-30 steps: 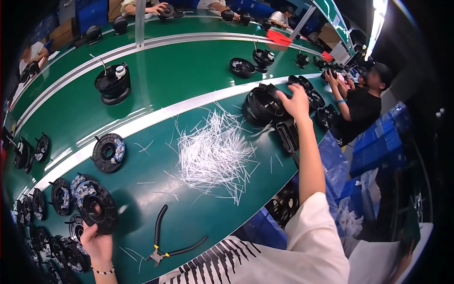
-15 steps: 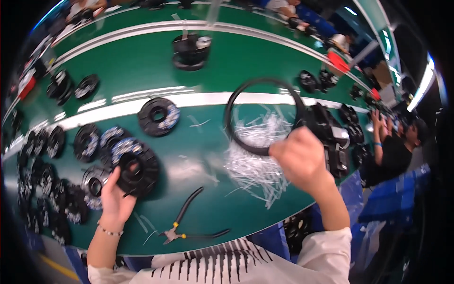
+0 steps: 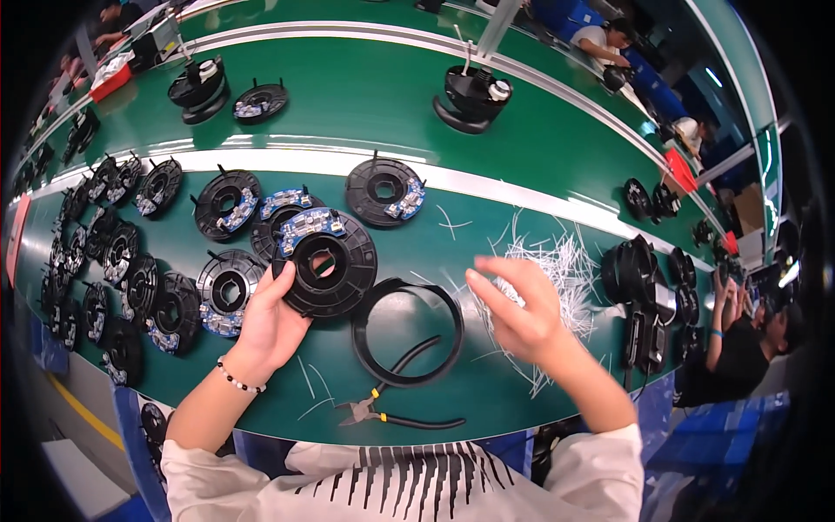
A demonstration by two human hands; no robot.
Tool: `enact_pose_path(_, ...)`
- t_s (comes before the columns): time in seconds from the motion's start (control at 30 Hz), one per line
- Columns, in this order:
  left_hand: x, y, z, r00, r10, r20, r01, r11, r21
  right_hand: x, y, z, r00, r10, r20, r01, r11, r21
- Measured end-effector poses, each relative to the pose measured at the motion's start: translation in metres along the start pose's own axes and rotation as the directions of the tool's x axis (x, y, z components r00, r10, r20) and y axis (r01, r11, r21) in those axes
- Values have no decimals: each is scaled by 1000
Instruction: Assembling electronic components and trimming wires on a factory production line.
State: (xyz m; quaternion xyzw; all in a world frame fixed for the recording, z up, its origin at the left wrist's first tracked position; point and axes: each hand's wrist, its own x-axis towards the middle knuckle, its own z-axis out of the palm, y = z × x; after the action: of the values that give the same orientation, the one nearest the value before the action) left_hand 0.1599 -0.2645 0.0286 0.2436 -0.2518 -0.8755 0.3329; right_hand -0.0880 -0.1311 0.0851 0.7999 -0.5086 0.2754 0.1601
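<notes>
My left hand [image 3: 274,322] grips a round black plastic disc [image 3: 352,274] with a central hole and a blue circuit board on its upper left. The thumb lies over the disc's edge, and the other fingers are mostly behind it. A black ring [image 3: 456,348] lies on the green table just right of the disc, partly around one handle of the diagonal cutters [image 3: 422,424]. My right hand [image 3: 526,313] is open in the air beside the pile of thin white strips [image 3: 561,274], thumb and forefinger apart. I see nothing held in it.
Several similar discs with blue boards [image 3: 174,313] crowd the left of the table. Black housings [image 3: 631,270] stand at the right. Beyond a white rail, the green belt [image 3: 348,113] carries more black assemblies [image 3: 474,96]. A person [image 3: 739,348] sits at the far right.
My right hand has let go of the black ring, which now lies on the table near the cutters. The left hand with the disc appears farther right, as the whole view has shifted.
</notes>
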Motion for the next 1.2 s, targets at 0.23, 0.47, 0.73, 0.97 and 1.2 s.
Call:
enact_pose_path(0.23, 6, 0, 2, 992, 77, 97, -78, 997, 5, 3, -91, 38, 923, 67, 378, -157, 964, 213)
enact_pose_path(0.47, -2, -1, 5, 993, 85, 81, -79, 994, -75, 4, -71, 18, 834, 73, 547, -278, 912, 302)
enact_pose_path(0.73, 0, -7, 3, 987, 148, 68, -150, 988, 24, 31, -75, 43, 728, 300, 617, -470, 873, 130)
enact_pose_path(0.97, -1, -12, 3, 915, 402, 34, -403, 905, 140, 7, -50, 28, 672, 586, 453, -631, 134, 764)
enact_pose_path(1.2, -13, -33, 7, 883, 168, 438, -359, 844, 399, 38, -79, 57, 501, 708, 498, -405, -317, 858)
